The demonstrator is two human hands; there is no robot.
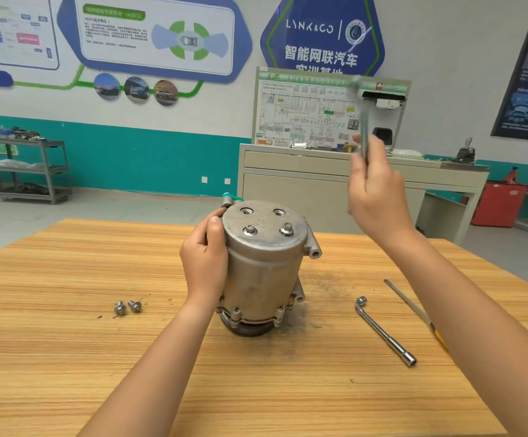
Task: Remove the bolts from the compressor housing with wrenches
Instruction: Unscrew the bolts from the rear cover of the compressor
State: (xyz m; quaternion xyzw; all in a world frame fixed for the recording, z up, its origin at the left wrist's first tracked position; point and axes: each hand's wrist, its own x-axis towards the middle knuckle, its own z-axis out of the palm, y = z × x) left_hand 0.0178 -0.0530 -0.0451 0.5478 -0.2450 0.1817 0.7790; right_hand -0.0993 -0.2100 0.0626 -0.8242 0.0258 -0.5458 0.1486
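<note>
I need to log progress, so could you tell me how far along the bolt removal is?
About halfway. Two bolts lie loose on the table, and two top holes are empty. The left hand steadies the housing while the right hand holds a wrench raised. Two bolts remain seated on top.

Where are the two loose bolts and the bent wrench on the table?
loose bolts (127, 307): head view, between the two heads.
L-shaped socket wrench (384, 332): head view, middle of shaft.
</note>
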